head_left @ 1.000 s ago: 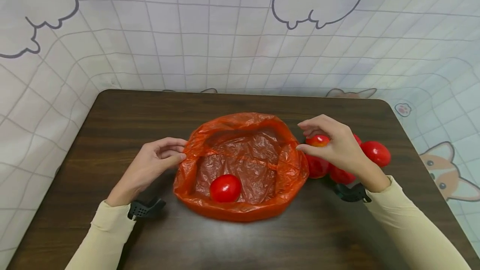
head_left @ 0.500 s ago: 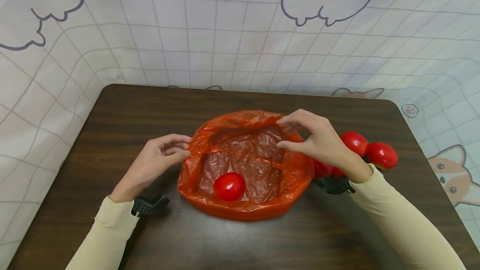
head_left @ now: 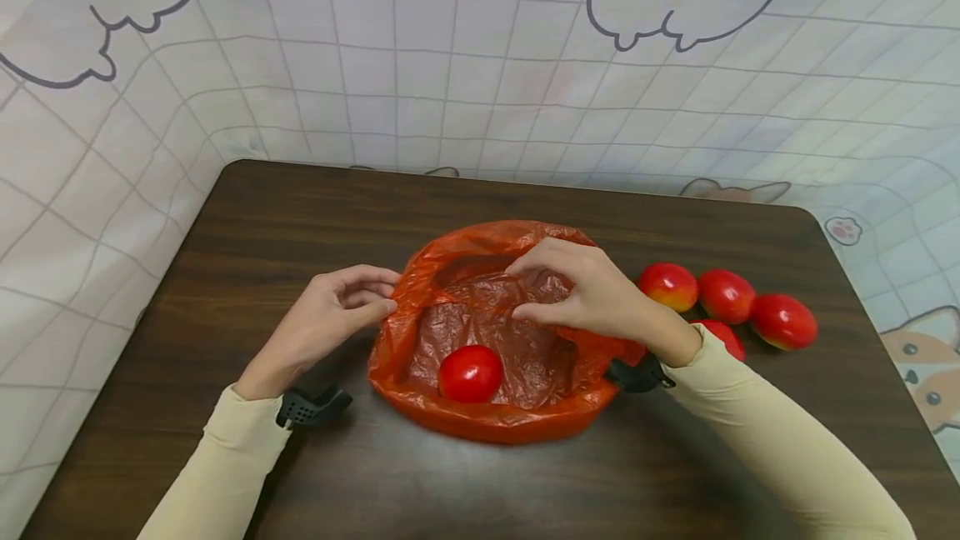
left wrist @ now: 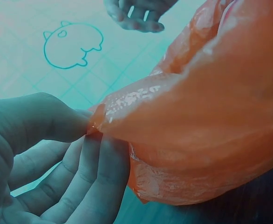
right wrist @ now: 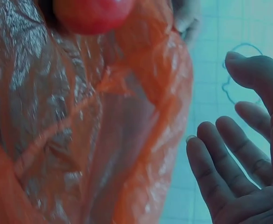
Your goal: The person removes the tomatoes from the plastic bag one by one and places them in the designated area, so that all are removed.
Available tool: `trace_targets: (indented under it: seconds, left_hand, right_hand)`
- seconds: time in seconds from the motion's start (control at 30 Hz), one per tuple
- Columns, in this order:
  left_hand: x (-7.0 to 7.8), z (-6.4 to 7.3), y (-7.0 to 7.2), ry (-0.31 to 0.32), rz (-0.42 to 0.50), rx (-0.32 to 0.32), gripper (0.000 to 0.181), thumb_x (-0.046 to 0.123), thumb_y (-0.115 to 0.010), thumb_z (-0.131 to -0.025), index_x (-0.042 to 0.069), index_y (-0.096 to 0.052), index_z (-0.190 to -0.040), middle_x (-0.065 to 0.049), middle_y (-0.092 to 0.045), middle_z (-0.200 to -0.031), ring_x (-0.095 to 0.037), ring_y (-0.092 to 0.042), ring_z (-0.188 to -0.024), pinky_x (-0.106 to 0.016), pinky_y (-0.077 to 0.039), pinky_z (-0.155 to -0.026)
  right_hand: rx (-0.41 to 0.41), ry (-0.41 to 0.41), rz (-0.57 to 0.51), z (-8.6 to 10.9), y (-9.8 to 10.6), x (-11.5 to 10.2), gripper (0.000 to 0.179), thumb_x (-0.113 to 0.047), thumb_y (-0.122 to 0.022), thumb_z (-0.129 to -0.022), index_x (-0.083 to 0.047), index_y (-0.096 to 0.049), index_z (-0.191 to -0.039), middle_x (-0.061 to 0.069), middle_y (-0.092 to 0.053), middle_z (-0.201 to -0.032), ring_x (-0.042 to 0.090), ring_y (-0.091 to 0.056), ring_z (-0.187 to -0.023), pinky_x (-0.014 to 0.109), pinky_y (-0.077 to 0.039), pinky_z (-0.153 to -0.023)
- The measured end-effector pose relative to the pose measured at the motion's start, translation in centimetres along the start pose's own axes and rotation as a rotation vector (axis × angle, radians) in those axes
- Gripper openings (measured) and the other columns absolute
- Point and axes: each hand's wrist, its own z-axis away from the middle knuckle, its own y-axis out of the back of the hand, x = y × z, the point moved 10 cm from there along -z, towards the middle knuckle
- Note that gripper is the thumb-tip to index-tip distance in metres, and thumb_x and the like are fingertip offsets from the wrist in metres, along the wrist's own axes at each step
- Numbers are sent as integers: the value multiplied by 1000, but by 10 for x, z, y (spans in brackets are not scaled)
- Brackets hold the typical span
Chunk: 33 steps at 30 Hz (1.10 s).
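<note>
An orange-red plastic bag (head_left: 480, 432) stands on the table with its mouth spread wide. Inside it, toward the near side, lies a smooth red oval fruit (head_left: 470, 373), its kind unclear. My left hand (head_left: 326, 319) pinches the bag's left rim between thumb and fingers; the left wrist view shows the film of the bag (left wrist: 187, 121) caught there. Over the right part of the bag's mouth hovers my right hand (head_left: 581, 290), thumb and fingers apart. In the right wrist view, nothing lies between the fingers of the right hand (right wrist: 248, 163).
Several more red fruits (head_left: 726, 296) lie grouped right of the bag, one (head_left: 667, 287) with a yellow patch; my right forearm partly covers another (head_left: 720, 338). The dark wooden table (head_left: 300, 215) meets a grid-patterned cloth (head_left: 480, 57) along its far edge.
My right hand has moved left, from beside the fruits to over the bag's mouth, uncovering several fruits. The left hand keeps its hold on the rim. The head view has shifted slightly.
</note>
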Motion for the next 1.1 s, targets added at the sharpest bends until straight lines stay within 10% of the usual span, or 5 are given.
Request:
trace_targets:
  seconds: [0.57, 1.1]
  left_hand:
    - [-1, 1, 1, -8, -12, 5, 39, 27, -75, -95, 16, -65, -131, -10, -72, -122, -20, -74, -102, -28, -63, -89]
    - [-2, -1, 2, -4, -7, 7, 38, 24, -75, -95, 15, -64, -131, -10, -71, -122, -19, -73, -102, -28, -63, -88]
  right_hand:
    - [-312, -12, -137, -1, -70, -3, 55, -37, -89, -82, -15, -68, -127, 2, -70, -117, 15, -68, -98, 31, -61, -86]
    - [-432, -65, -321, 5, -102, 7, 72, -37, -94, -73, -15, -63, -134, 4, -70, -126, 10, -68, -102, 25, -61, -87]
